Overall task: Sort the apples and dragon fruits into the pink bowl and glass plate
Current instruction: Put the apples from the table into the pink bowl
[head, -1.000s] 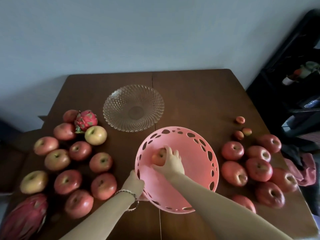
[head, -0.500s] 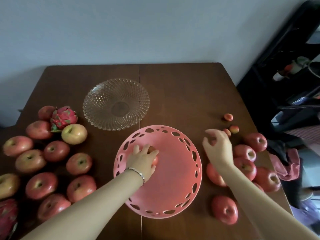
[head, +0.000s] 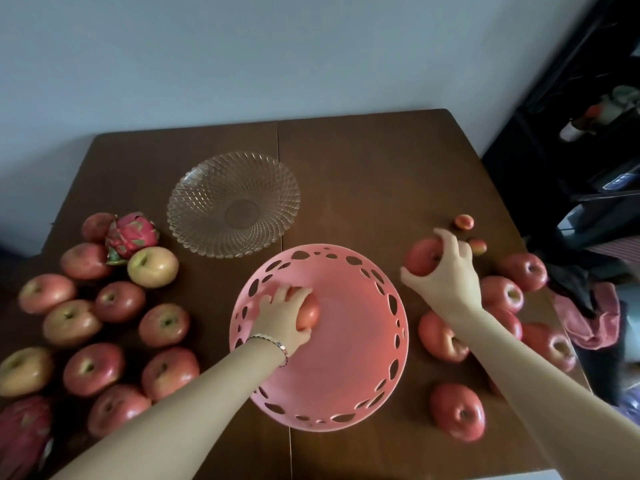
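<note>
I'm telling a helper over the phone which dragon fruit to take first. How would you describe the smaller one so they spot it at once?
Start at the glass plate at the back of the table, then look just left of it to the cluster of apples. The small dragon fruit sits at the far end of that cluster, beside a yellow-green apple. Unlike its smooth neighbours, it is magenta with green-tipped scales.

One red apple (head: 308,315) in pink bowl (head: 363,386), glass plate (head: 194,209) empty

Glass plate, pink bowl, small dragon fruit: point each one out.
glass plate (head: 194,216), head view, bare patterned wall left of centre.
pink bowl (head: 360,355), head view, bare inner wall.
small dragon fruit (head: 130,237), head view, middle of its pink skin.
</note>
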